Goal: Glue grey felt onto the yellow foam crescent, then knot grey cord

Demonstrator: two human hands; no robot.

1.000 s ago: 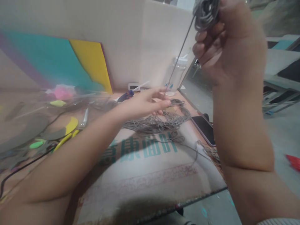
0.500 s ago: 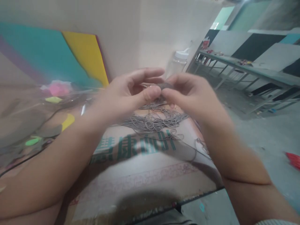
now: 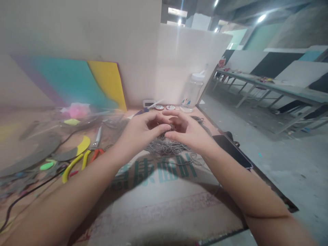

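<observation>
Over the cardboard sheet (image 3: 164,201), my left hand (image 3: 146,131) and my right hand (image 3: 188,131) meet at the fingertips. Both have curled fingers, pinching a small bunch of grey cord (image 3: 171,127) between thumbs and fingers; the fingers partly cover it, and its exact shape is blurred. Directly beneath lies a loose tangled pile of the same thin cord (image 3: 166,147), spread across the printed green characters. Part of this pile is hidden behind my hands.
On the left lie yellow-handled pliers (image 3: 74,165), scissors (image 3: 96,138), a black cable (image 3: 28,193) and coloured scraps. A clear bottle (image 3: 191,94) and two round tins (image 3: 170,107) stand by the wall. A phone (image 3: 232,150) lies near the right edge.
My hands sit lower in view and nearer the cord pile, with fingertips closer together. The camera view has shifted, showing the pliers, scissors, tins and phone more fully.
</observation>
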